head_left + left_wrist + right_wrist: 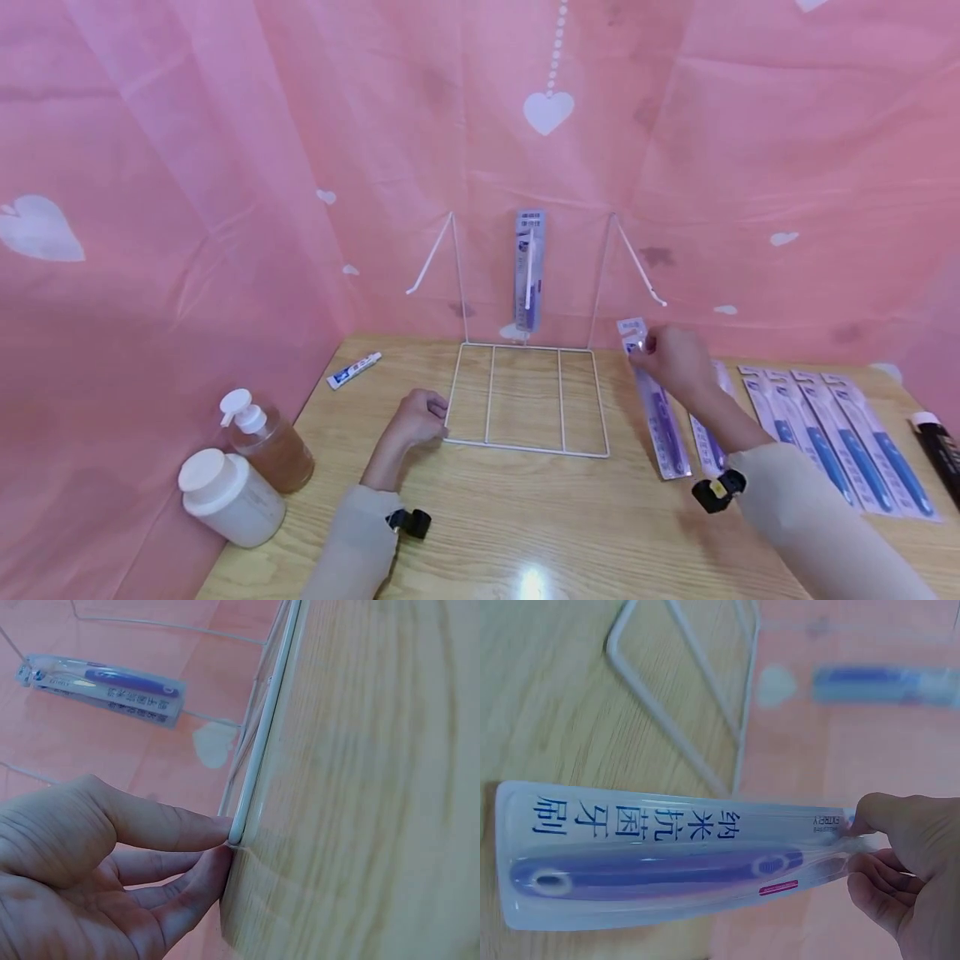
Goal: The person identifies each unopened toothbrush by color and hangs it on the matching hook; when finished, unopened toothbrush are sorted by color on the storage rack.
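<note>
A white wire rack [525,448] stands on the table, its base flat and three hooks on its upright part. My left hand [418,417] is at the base's front left corner; thumb and fingertips pinch the wire [257,765] in the left wrist view. Packaged toothbrushes [521,283] hang on the middle hook, while both side hooks are bare. Right of the rack, my right hand [675,362] grips a packaged purple toothbrush [660,874] near its top, and the pack slants downward. Another purple toothbrush pack [705,442] lies partly behind my right forearm.
Several packaged blue toothbrushes [843,442] lie in a row at the right, beside a black bottle [941,454] with a white cap. On the left are a toothpaste tube [354,371], a pump bottle [277,454] and a white jar [236,504]. A pink curtain [420,108] hangs behind.
</note>
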`<state>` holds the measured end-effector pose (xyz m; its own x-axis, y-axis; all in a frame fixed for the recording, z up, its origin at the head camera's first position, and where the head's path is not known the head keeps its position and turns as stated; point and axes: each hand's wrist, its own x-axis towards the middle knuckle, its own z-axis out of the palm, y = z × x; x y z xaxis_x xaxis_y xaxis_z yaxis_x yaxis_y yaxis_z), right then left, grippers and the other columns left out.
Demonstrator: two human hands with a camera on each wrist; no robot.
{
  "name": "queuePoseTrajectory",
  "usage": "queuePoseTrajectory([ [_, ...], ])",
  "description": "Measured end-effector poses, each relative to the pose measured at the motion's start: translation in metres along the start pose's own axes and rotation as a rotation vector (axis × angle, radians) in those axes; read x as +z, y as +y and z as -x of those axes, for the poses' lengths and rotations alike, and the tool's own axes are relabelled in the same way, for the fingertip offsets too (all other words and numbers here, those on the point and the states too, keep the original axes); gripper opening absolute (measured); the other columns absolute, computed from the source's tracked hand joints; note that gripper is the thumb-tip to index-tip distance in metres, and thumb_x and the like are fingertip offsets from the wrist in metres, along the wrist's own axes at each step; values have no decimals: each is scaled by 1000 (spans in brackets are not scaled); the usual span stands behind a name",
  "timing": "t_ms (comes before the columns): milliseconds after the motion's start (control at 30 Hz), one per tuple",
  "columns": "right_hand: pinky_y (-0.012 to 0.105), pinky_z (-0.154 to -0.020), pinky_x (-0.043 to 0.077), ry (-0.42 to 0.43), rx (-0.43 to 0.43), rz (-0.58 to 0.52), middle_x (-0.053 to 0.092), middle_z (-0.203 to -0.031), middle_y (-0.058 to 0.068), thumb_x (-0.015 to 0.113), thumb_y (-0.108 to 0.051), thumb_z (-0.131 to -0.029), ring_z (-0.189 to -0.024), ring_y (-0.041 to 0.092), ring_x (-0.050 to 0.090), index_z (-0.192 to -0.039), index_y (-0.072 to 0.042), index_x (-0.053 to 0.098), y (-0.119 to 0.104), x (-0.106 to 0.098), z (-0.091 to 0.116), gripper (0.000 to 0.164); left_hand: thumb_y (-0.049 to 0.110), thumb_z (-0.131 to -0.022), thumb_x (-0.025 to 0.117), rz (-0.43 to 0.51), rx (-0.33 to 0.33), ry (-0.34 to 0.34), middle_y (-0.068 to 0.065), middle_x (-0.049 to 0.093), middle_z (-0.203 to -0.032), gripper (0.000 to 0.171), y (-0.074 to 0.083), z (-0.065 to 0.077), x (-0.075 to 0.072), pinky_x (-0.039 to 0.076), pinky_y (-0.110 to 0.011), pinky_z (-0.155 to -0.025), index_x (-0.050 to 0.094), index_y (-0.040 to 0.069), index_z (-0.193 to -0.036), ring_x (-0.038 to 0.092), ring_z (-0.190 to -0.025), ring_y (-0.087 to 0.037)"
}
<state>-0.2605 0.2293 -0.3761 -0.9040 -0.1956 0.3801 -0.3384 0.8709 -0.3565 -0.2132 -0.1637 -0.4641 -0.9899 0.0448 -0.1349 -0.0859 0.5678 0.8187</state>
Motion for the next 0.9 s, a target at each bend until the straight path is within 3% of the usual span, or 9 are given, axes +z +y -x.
queuePoseTrajectory([
  [200,28,-45,33,96,-115,-32,48,-57,0,72,-5,-79,-50,14,41,-68,-6,59,-34,-9,13,17,-14,-66,79,1,0,-5,-10,63,-88,41,1,-1,-1,53,-32,-73,66,-7,-104,61,-78,-20],
  [567,25,-46,41,290,-331,-78,53,-61,-3,74,-5,-75,-53,8,47,-70,-10,59,-95,-28,31,16,-14,-65,78,7,4,-5,-10,62,-87,39,-1,-2,-2,52,-32,-73,66,-7,-102,60,-78,-21],
  [900,15,-50,46,359,-462,-179,60,-67,-5,73,-3,-77,-56,3,54,-76,-10,64,-142,-50,39,12,-14,-65,79,23,13,-7,-10,62,-87,40,-3,-1,-1,53,-32,-73,66,-7,-103,60,-78,-21],
])
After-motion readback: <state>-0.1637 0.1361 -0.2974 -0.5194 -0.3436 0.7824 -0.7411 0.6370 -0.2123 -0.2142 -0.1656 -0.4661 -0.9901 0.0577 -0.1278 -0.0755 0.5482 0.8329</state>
